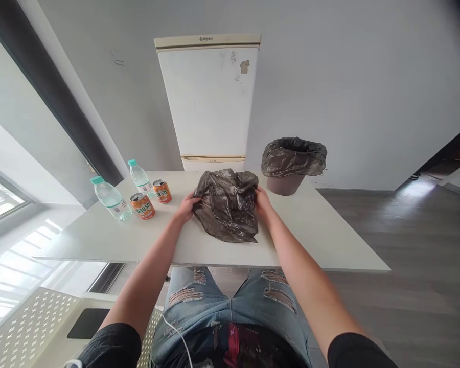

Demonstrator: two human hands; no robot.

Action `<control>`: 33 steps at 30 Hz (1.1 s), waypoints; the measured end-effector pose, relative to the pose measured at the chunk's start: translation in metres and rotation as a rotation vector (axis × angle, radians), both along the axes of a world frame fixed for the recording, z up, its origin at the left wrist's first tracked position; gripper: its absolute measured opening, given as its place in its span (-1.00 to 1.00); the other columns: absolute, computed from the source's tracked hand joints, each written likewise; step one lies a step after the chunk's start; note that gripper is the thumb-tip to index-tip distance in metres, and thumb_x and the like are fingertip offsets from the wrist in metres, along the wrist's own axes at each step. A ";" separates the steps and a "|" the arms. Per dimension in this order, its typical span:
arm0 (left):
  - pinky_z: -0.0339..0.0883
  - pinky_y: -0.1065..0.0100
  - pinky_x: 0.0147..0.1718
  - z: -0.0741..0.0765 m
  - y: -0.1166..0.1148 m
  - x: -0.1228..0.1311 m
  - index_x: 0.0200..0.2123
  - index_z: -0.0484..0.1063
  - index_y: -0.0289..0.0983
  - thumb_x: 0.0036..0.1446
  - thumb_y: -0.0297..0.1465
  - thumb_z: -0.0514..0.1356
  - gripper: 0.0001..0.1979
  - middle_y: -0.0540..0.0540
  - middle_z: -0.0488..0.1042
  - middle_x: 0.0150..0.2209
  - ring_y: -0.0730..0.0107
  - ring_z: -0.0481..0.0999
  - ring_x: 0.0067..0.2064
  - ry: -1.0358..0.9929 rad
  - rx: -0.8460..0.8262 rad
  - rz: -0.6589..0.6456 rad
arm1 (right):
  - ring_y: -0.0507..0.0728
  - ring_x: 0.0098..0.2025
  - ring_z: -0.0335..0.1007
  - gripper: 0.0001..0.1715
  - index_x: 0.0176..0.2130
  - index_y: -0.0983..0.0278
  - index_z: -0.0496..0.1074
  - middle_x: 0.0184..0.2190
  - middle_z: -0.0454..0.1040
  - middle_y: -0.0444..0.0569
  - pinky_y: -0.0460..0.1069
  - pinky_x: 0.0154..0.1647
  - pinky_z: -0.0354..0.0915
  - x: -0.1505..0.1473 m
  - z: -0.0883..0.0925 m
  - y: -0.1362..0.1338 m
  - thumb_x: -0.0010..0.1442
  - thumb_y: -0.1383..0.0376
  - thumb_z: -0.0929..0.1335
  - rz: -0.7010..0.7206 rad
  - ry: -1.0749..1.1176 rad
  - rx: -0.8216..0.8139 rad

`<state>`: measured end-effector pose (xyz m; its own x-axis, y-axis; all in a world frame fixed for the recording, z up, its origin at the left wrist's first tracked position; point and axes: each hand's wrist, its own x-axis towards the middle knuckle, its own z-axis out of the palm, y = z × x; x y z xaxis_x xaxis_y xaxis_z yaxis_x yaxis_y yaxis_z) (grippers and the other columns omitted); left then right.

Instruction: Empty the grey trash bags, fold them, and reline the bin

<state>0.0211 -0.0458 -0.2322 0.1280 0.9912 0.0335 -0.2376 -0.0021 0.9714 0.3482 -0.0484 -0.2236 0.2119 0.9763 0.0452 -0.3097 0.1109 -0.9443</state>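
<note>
A crumpled dark plastic bag [228, 204] lies in the middle of the white table [99, 235]. My left hand [186, 207] grips its left edge with the fingers curled on the plastic. My right hand [262, 202] holds the bag's right edge, fingers closed on it. Both arms reach forward over my lap.
Two water bottles [110, 197] [139, 176] and two orange cans [142, 206] [162, 190] stand at the table's left. A small bin lined with a dark bag [291, 163] sits at the back right. A white fridge [209, 102] stands behind the table.
</note>
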 end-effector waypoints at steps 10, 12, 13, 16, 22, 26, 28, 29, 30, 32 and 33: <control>0.61 0.10 -0.06 0.003 0.000 0.001 0.07 0.47 -0.25 0.11 0.23 0.32 -0.26 -0.25 0.67 -0.10 0.03 0.70 -0.04 -0.060 0.006 0.012 | 0.16 -0.29 0.44 -0.29 -0.31 0.24 0.54 -0.29 0.62 0.07 -0.02 -0.40 0.27 0.004 0.002 -0.006 0.11 -0.34 0.40 0.303 -0.093 -0.031; 0.59 0.07 0.00 -0.001 -0.005 0.008 0.12 0.43 -0.23 -0.04 0.10 0.51 -0.21 -0.24 0.66 -0.07 0.00 0.69 -0.02 0.033 0.027 -0.075 | 0.15 -0.31 0.44 -0.23 -0.33 0.26 0.56 -0.29 0.62 0.10 -0.02 -0.42 0.23 0.001 0.000 -0.007 0.10 -0.38 0.39 0.343 -0.154 -0.028; 0.59 0.07 0.03 -0.002 -0.006 0.010 0.15 0.40 -0.20 -0.12 -0.03 0.59 -0.17 -0.21 0.66 -0.05 0.01 0.69 -0.01 0.068 0.053 -0.081 | 0.13 -0.33 0.42 -0.27 -0.35 0.26 0.55 -0.32 0.61 0.07 -0.02 -0.42 0.22 0.001 -0.002 -0.007 0.08 -0.36 0.42 0.318 -0.186 -0.028; 0.59 0.09 -0.02 -0.005 -0.003 0.009 0.19 0.32 -0.14 -0.21 -0.28 0.61 -0.11 -0.14 0.65 -0.05 0.08 0.68 -0.07 0.095 0.088 -0.030 | 0.07 -0.41 0.33 -0.47 -0.38 0.22 0.48 -0.44 0.50 -0.09 -0.05 -0.43 0.20 0.003 -0.007 -0.005 -0.05 -0.14 0.56 0.198 -0.240 -0.028; 0.54 0.18 -0.22 -0.008 0.014 -0.008 0.03 0.39 -0.14 -0.16 -0.38 0.40 -0.39 -0.06 0.62 -0.23 0.12 0.64 -0.22 0.112 0.036 0.295 | 0.09 -0.43 0.38 -0.53 -0.12 0.15 0.54 -0.44 0.49 -0.18 -0.03 -0.43 0.27 0.009 -0.009 0.000 -0.08 0.13 0.46 0.097 -0.306 -0.067; 0.50 0.24 -0.20 -0.011 0.016 -0.014 0.08 0.37 -0.13 -0.16 -0.45 0.34 -0.36 -0.11 0.61 -0.12 0.16 0.63 -0.14 0.125 0.053 0.447 | 0.14 -0.49 0.33 -0.82 -0.37 0.19 0.48 -0.57 0.39 -0.11 0.03 -0.44 0.29 0.012 -0.014 0.003 0.03 0.15 0.37 -0.066 -0.425 -0.165; 0.49 0.24 -0.15 -0.010 0.014 -0.017 0.09 0.37 -0.13 -0.14 -0.48 0.31 -0.36 -0.18 0.59 -0.01 0.14 0.63 -0.07 0.156 0.098 0.532 | 0.17 -0.45 0.34 -0.85 -0.35 0.18 0.46 -0.54 0.39 -0.08 0.06 -0.37 0.34 0.016 -0.016 0.003 0.06 0.19 0.34 -0.197 -0.482 -0.193; 0.49 0.22 -0.12 -0.008 0.013 -0.019 0.08 0.38 -0.14 -0.13 -0.49 0.30 -0.38 -0.21 0.57 0.03 0.12 0.61 -0.03 0.176 0.114 0.579 | 0.20 -0.40 0.38 -0.82 -0.30 0.19 0.48 -0.48 0.43 -0.04 0.08 -0.32 0.37 0.017 -0.016 0.003 0.06 0.21 0.33 -0.257 -0.507 -0.196; 0.49 0.19 -0.07 -0.006 0.010 -0.020 0.07 0.39 -0.15 -0.13 -0.50 0.30 -0.39 -0.23 0.55 0.07 0.08 0.59 0.03 0.203 0.136 0.628 | 0.23 -0.33 0.42 -0.74 -0.22 0.21 0.50 -0.38 0.49 0.03 0.11 -0.24 0.41 0.019 -0.015 0.002 0.05 0.24 0.33 -0.311 -0.531 -0.191; 0.45 0.13 0.08 0.002 0.004 -0.019 0.06 0.43 -0.16 -0.10 -0.52 0.29 -0.43 -0.25 0.50 0.14 0.02 0.52 0.15 0.282 0.233 0.687 | 0.30 -0.12 0.48 -0.52 -0.02 0.27 0.51 -0.08 0.52 0.21 0.18 -0.03 0.44 0.020 -0.010 -0.001 0.04 0.31 0.32 -0.406 -0.576 -0.162; 0.40 0.10 0.16 0.007 0.001 -0.017 0.04 0.46 -0.16 -0.06 -0.52 0.28 -0.47 -0.24 0.49 0.17 0.00 0.48 0.21 0.331 0.318 0.670 | 0.33 0.00 0.47 -0.41 0.08 0.31 0.48 0.07 0.47 0.29 0.21 0.09 0.42 0.020 -0.007 -0.003 0.03 0.34 0.31 -0.447 -0.594 -0.140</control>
